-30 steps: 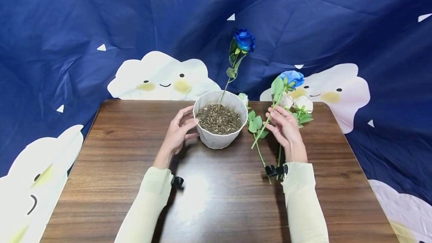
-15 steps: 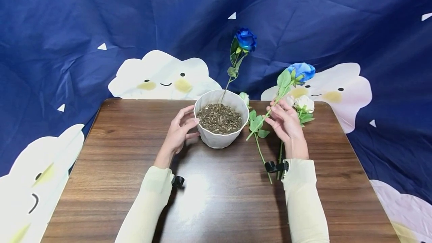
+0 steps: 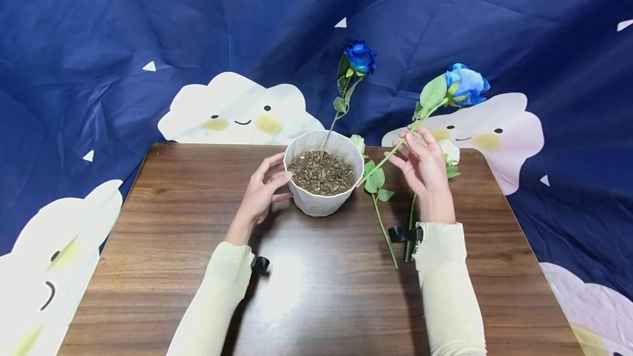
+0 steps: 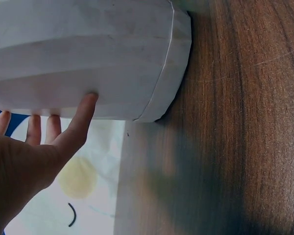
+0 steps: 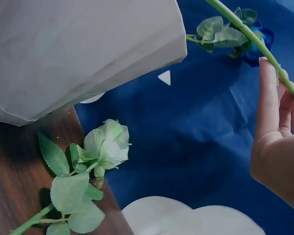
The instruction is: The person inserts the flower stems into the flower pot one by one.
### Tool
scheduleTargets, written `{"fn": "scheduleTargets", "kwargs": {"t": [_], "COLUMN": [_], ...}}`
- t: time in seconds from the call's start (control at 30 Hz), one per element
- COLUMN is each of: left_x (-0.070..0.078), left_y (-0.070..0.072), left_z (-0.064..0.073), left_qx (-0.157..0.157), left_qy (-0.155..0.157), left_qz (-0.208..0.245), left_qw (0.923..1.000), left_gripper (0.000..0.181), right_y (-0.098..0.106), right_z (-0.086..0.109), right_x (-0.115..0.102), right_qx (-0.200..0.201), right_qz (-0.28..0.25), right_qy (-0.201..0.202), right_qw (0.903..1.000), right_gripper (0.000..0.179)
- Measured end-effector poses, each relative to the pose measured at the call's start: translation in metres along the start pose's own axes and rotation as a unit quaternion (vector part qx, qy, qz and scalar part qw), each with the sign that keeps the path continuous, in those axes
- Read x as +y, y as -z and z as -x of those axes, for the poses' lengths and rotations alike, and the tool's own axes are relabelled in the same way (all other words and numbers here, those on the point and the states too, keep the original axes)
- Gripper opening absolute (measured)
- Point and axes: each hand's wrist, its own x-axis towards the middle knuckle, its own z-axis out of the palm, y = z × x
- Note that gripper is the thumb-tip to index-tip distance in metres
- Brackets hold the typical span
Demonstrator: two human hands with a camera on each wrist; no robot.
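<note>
Light blue rose: we see this rose (image 3: 434, 92) raised over the right part of the table's far edge, its layered, fabric-like petals above a smooth green stem and broad leaves.
Axis: we read it as a slanted line; the bloom points up toward the far right, the bare stem end down and left to the pot's right rim. We cannot tell whether it touches the rim.
Right hand: this hand (image 3: 425, 169) pinches the stem between thumb and fingers, part-way along its length.
Pot: we find the white, faceted pot (image 3: 321, 205) upright near the middle of the far edge, its rim many-sided.
Left hand: we see this hand (image 3: 259, 191) against the pot's left side, fingers spread apart, thumb tip touching the wall.
Soil: coarse, crumbly brown soil (image 3: 316, 174) lies inside the pot.
Dark blue rose: this rose (image 3: 361, 58) stands in the soil, leaning slightly right, bloom up.
Pale green-white rose: this rose (image 5: 108, 144) lies right of the pot, bloom at the far edge, stem toward the near edge.
White rose: we see this bloom (image 3: 449, 151) behind the right hand, near the far right corner.
Table: the table (image 3: 316, 301) has dark wood grain and rounded far corners.
Backdrop: blue, creased cloth (image 3: 148, 15) with white clouds hangs beyond.
</note>
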Motion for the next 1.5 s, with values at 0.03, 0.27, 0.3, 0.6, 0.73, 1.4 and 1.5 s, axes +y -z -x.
{"fn": "scheduleTargets", "kwargs": {"t": [0.03,0.27,0.3,0.6,0.73,1.4,1.5], "left_x": [0.000,0.001,0.001,0.000,0.000,0.004,0.004], "left_y": [0.000,0.000,0.000,0.000,0.000,0.001,0.001], "left_z": [0.000,0.000,0.000,0.001,0.000,-0.002,-0.002], "left_qx": [0.000,0.001,0.001,0.002,0.001,-0.004,-0.003], "left_qy": [0.000,0.000,0.000,0.003,0.001,0.000,0.002], "left_qz": [-0.001,-0.004,-0.004,-0.001,0.000,-0.009,-0.007], "left_qw": [1.0000,1.0000,1.0000,1.0000,1.0000,1.0000,1.0000], "left_gripper": [0.058,0.058,0.058,0.058,0.058,0.056,0.056], "right_y": [-0.002,-0.014,-0.016,-0.027,-0.033,-0.042,-0.043], "right_z": [-0.001,-0.006,-0.007,-0.012,-0.014,-0.029,-0.032], "right_x": [0.000,0.000,0.000,0.006,0.012,0.040,0.044], "right_qx": [-0.002,-0.008,-0.006,0.019,0.024,0.003,0.003], "right_qz": [0.006,0.040,0.047,0.118,0.174,0.304,0.312], "right_qy": [0.002,0.026,0.031,0.053,0.060,0.064,0.058], "right_qw": [1.0000,0.9988,0.9984,0.9914,0.9827,0.9506,0.9484], "right_gripper": [0.014,0.011,0.011,0.008,0.005,0.009,0.010]}}
